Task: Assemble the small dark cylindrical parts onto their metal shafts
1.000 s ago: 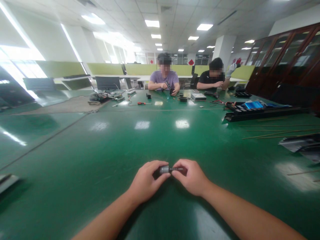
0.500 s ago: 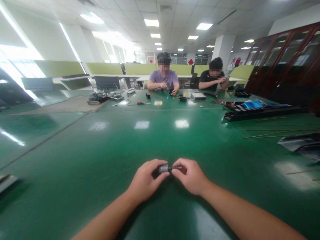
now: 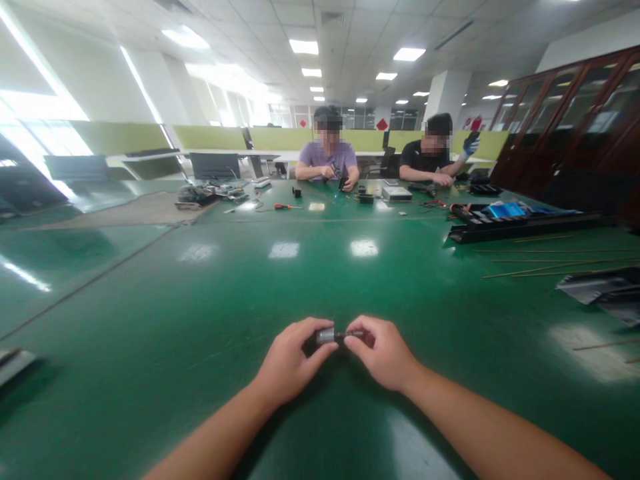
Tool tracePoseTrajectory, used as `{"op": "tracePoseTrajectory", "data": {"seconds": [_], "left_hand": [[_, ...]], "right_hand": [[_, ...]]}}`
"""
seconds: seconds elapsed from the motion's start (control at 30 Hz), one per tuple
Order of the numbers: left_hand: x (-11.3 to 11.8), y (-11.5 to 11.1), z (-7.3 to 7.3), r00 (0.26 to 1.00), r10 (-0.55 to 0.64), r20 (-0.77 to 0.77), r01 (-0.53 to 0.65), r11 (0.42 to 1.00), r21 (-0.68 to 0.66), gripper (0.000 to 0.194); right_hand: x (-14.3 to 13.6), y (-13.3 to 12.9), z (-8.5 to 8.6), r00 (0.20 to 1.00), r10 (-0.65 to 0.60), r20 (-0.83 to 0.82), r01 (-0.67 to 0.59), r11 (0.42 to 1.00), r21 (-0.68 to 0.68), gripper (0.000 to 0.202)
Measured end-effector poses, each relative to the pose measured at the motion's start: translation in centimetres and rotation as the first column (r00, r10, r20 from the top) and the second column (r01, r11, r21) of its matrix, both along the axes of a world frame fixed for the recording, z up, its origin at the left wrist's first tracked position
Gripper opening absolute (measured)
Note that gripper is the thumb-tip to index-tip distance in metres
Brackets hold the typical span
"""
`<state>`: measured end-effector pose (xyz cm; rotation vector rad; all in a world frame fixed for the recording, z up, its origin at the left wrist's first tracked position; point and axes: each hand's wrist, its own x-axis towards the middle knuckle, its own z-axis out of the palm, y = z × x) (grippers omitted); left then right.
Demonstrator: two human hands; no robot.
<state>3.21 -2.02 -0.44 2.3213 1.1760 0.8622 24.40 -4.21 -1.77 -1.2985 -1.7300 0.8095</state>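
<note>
Between thumb and fingers, my left hand (image 3: 293, 363) grips a small silver cylinder (image 3: 326, 335) that looks like a little motor. A thin dark shaft (image 3: 341, 335) sticks out of its right end. My right hand (image 3: 385, 353) is closed in a pinch on the far end of that shaft. The part lies level, just above the green table, with both hands close together at the lower middle of the head view. My fingers cover some of the cylinder and the shaft's tip.
The green table (image 3: 240, 280) stretches ahead. An orange screwdriver (image 3: 283, 207) and electronic parts (image 3: 197, 192) lie at the far side. On the right are a black tray with blue pieces (image 3: 505, 211), thin rods (image 3: 530, 270) and dark panels (image 3: 600, 287). Two people (image 3: 327, 157) sit opposite.
My hands and the silver cylinder have hardly moved. Across the table, the person at the right has raised a gloved hand holding a dark object and lowered the other hand.
</note>
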Motion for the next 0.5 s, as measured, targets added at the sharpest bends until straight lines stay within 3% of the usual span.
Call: {"op": "tracePoseTrajectory", "data": {"seconds": [0.5], "left_hand": [[-0.02,0.09,-0.12,1.000,0.015,0.025,-0.015,1.000,0.002,0.027]], "right_hand": [[0.03,0.09,0.09,1.000,-0.014,0.002,0.014,1.000,0.012,0.010]]}}
